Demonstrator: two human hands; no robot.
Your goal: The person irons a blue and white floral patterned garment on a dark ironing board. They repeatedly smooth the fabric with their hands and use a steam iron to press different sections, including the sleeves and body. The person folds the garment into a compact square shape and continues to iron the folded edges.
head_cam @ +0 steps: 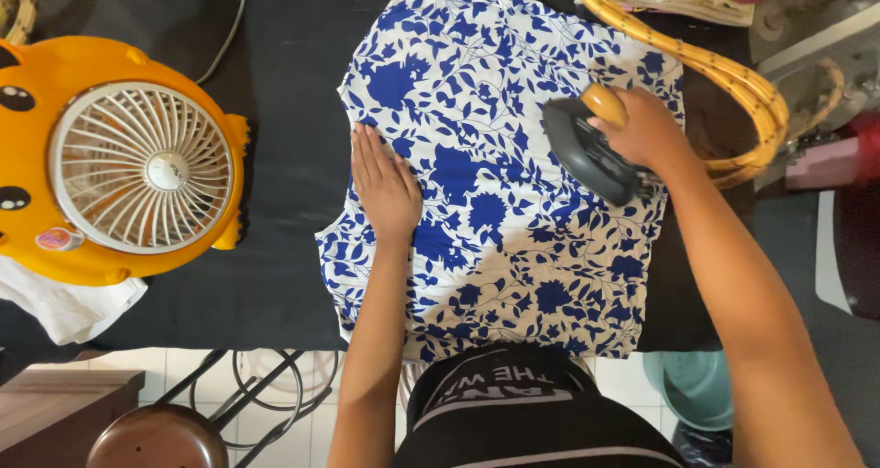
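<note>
Blue-and-white floral cloth (500, 184) lies spread on the black ironing board (284, 248), its long axis running from the near edge to the far edge. The right hand (646, 129) is wrapped around the handle of a dark iron (591, 152) on the cloth's right side, probably resting on it. The left hand (385, 184) presses flat, fingers extended, on the cloth's left edge.

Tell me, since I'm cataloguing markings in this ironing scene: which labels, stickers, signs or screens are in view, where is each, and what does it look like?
Sticker: on the lower left rim of the orange fan, small oval, pink and pale.
Badge: at the hub of the fan's white grille, small round, white.
Printed lettering: on the person's black shirt, bottom centre, white block characters with stripes.
No packages, signs or screens are visible.
</note>
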